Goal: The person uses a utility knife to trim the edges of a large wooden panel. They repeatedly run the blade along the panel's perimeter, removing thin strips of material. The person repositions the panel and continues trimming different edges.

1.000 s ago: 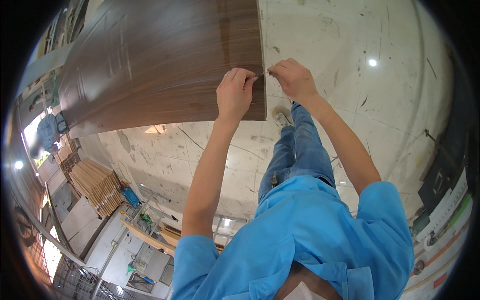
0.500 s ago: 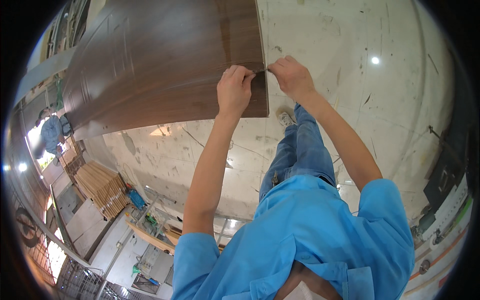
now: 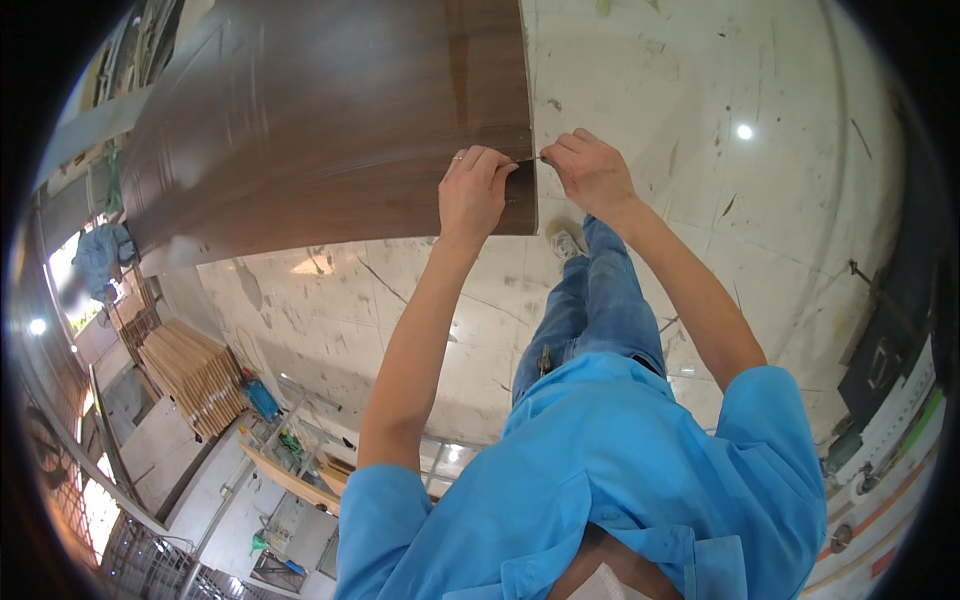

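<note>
Overhead, head view: left hand [image 3: 478,190] is pinching the corner of the brown panel [image 3: 330,120], fingers curled on its right edge. Right hand [image 3: 592,172], closed, is pinching a thin strip [image 3: 528,160] just beside that edge. Panel is extending leftward; pale floor [image 3: 740,120] is lying open to its right.

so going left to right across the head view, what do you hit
blue bundle by the bright opening -> stack of light wooden boards -> dark brown wood-grain panel -> left hand at the panel's corner -> right hand -> pale scuffed floor -> dark machine at the right rim
</note>
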Motion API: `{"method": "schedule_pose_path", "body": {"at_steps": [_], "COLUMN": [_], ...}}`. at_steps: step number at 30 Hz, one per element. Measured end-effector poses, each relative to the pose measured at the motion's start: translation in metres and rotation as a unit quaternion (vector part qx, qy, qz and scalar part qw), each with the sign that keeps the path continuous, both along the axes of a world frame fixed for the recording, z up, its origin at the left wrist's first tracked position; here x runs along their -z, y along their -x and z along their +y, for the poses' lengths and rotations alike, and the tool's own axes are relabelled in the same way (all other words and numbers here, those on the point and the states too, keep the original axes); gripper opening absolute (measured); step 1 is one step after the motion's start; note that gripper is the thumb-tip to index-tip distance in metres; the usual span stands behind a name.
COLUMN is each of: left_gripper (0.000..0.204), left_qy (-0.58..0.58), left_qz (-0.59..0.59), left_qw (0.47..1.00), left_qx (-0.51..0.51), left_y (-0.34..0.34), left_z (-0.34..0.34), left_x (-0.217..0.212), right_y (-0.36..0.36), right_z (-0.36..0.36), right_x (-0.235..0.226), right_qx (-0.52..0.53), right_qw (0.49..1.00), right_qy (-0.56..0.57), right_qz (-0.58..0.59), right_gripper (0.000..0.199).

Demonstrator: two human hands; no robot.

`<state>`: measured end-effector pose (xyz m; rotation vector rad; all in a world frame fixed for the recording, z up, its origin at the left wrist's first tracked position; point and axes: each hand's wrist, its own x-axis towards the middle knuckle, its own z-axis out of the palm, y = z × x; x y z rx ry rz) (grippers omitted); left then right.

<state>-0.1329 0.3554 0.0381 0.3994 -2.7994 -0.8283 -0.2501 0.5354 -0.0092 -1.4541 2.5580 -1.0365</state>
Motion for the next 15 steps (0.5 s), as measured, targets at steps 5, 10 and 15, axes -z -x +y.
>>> {"method": "schedule_pose_path", "body": {"at_steps": [5,10,15], "left_gripper": [0.005,0.004,0.005], "left_qy": [0.025,0.035,-0.002], "left_qz": [0.019,-0.010,-0.022], "left_qw": [0.999,0.999,0.997], "left_qx": [0.009,0.039,0.075], "left_y": [0.004,-0.048,-0.080], "left_z": [-0.005,0.010,0.020], "left_x": [0.008,0.012,-0.005], "right_y": [0.001,-0.053,-0.076], "right_z": [-0.004,0.024,0.044], "right_x": [0.008,0.007,-0.006], "right_qx": [0.032,-0.003,-0.057], "right_qw": [0.999,0.999,0.997], "right_qy": [0.029,0.009,-0.008], "right_qz": [0.000,-0.031,-0.049], "right_gripper": [0.017,0.024,0.026]}}
